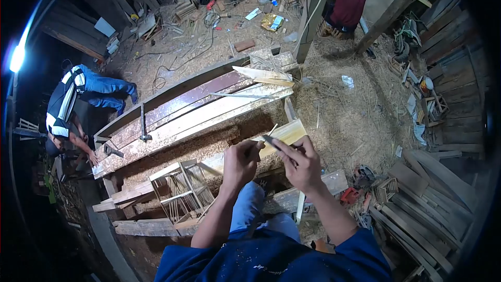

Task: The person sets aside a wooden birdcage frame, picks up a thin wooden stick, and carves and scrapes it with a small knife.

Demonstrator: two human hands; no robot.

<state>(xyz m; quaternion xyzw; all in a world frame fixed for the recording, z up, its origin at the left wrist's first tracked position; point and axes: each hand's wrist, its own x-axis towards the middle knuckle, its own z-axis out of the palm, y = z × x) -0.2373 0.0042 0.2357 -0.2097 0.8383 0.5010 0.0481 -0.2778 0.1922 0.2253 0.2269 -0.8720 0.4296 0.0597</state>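
Observation:
My left hand [241, 163] is closed with its fingers pinched round a thin wooden stick [274, 128], whose pale tip points up and away. Close beside it, my right hand [301, 164] grips a dark, narrow knife [270, 141], its blade angled toward the stick. Whether blade and stick touch, I cannot tell. The knife's handle is mostly hidden in my fingers. Beneath both hands lies a pale wooden board [292, 131]. Left of my left forearm stands a small slatted wooden frame [182, 192] made of thin sticks.
A long plank bench [209, 108] stretches ahead, carrying a hammer [144, 122] and loose wood pieces [263, 75]. At its left end a person [70, 104] bends over; another person [347, 0] sits beyond a post [313, 15]. Stacked planks [417, 224] lie at right.

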